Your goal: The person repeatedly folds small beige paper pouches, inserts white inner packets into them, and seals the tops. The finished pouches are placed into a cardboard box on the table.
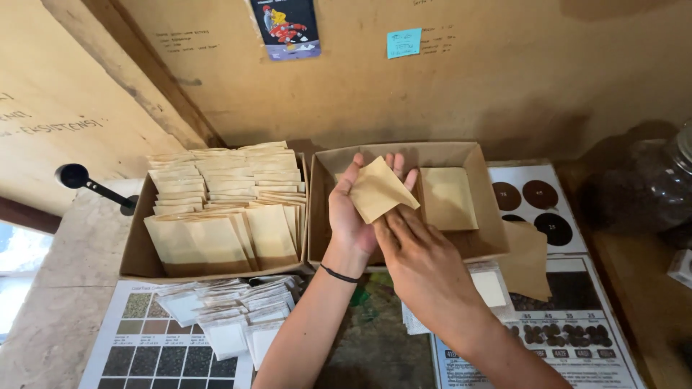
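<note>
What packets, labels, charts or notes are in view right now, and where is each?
Tan paper envelope: square, lying on the open left hand.
Cardboard box of tan envelopes: left.
White packets: fanned, below that box.
Blue sticky note: on the wall.
Dark-dot sheet: right.

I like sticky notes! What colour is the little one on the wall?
Light blue: the sticky note shows best in the head view, up on the brown wall.

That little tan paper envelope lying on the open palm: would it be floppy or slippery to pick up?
The tan envelope looks thin and flat, so probably light and bendy. It rests loose on the left hand, fingers of the right hand touching it, so likely slides easily.
</note>
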